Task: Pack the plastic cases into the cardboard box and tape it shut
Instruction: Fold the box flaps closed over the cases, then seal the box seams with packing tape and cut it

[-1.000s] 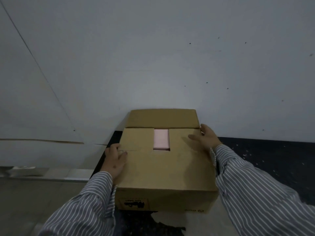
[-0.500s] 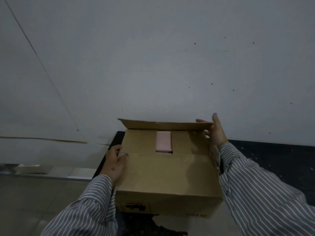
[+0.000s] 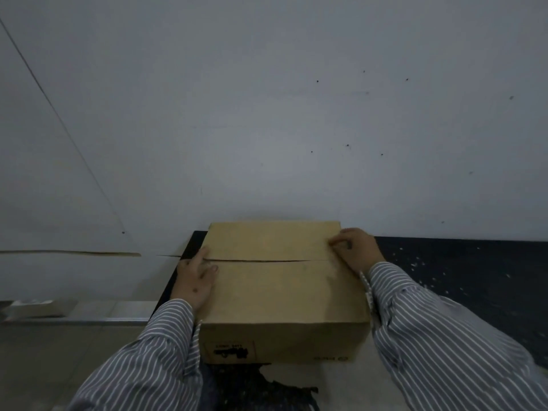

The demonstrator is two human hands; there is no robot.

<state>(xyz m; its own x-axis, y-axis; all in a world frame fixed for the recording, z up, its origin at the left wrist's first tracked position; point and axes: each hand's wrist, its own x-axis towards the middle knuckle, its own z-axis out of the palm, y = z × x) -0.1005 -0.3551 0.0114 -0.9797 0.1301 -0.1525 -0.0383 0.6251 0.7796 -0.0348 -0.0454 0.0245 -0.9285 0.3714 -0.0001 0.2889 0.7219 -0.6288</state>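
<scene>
Cardboard box (image 3: 281,289) flaps met, left hand (image 3: 195,280) flat, fingers spread; right hand (image 3: 354,249) fingers curled on the seam (untaped). Released, flaps could spring open.

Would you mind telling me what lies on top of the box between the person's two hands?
In the head view, only bare cardboard box top lies between the left hand and right hand, crossed by the seam where the closed flaps meet; no tape shows.
</scene>
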